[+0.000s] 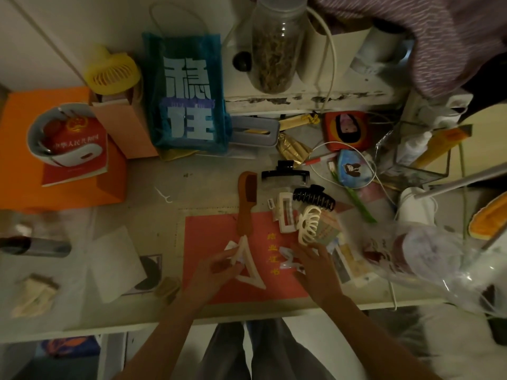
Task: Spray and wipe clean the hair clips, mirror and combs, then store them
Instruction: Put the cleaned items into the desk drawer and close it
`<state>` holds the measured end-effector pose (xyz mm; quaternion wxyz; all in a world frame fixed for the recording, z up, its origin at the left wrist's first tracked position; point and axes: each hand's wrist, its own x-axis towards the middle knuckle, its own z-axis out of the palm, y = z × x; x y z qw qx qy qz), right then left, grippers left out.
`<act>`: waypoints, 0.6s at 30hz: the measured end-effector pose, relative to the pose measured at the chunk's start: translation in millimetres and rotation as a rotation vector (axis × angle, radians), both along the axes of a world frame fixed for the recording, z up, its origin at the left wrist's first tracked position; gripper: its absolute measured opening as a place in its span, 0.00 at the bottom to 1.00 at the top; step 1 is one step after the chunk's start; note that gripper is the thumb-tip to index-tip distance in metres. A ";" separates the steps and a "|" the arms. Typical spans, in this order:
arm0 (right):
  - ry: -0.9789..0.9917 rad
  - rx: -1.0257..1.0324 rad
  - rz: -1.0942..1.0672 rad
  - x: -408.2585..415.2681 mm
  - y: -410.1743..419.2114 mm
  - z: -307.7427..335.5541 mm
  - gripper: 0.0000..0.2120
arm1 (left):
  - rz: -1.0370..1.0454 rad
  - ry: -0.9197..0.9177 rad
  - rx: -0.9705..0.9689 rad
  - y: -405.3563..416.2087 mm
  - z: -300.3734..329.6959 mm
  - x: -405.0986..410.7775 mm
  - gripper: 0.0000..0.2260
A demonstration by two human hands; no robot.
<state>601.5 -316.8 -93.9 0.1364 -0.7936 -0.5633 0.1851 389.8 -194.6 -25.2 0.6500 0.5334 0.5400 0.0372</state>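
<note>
My left hand [216,267] holds a cream triangular hair clip [251,266] above the red booklet [208,229], with a bit of white tissue against it. My right hand [311,260] holds a crumpled white wipe [290,260] just to the right of the clip. A brown comb [246,204] lies behind the clip. Further right sit a cream rectangular clip [285,215], a cream claw clip [308,224], a black claw clip [314,198] and a black rectangular clip [285,171]. No mirror or spray bottle can be made out for certain.
A blue transparent bag [186,91] stands at the back beside a yellow fan [112,71] and an orange box [55,149]. Cables, pouches and a plastic bag [428,256] crowd the right side. A white sheet [115,263] lies at the left front near the desk edge.
</note>
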 end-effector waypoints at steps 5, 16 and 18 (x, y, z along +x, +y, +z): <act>0.057 0.032 -0.050 2.7 3.8 -6.4 0.20 | 0.011 0.002 -0.010 -3.0 -2.2 0.0 0.10; 0.587 0.104 -0.310 -12.2 8.9 28.4 0.15 | 0.098 0.000 0.082 -9.3 -3.0 -3.6 0.09; 0.650 0.123 -0.334 -16.5 14.2 29.8 0.14 | 0.114 -0.019 0.118 -10.0 4.6 -5.3 0.09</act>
